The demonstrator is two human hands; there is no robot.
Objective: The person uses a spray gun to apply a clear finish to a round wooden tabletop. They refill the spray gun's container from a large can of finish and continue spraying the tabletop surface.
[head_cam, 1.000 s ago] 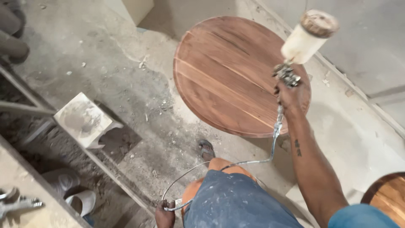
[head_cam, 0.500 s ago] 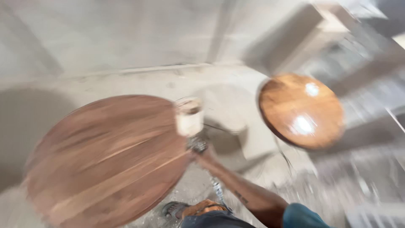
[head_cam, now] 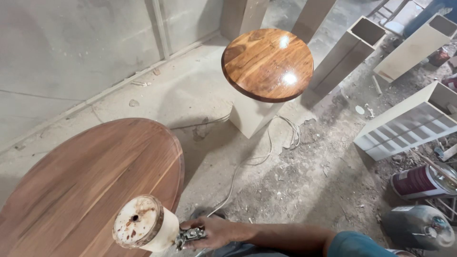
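Right hand point(head_cam: 216, 232), fingers closed on the spray gun point(head_cam: 152, 231) at the near round wooden top point(head_cam: 88, 190); left hand unseen. Spraying step judged underway; next pass calls for level, even sweeps. Far glossy top point(head_cam: 267, 64) stands apart.

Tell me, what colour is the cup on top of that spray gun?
Off-white, its lid stained rusty brown; the head view shows the cup clearly.

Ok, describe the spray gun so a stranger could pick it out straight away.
Start at the big matt round wooden top at lower left. At its near right edge, a hand reaching in from the bottom right grips the spray gun. Nothing else looks like it: a metal body carrying a cream cup whose round lid is stained with brown spots.
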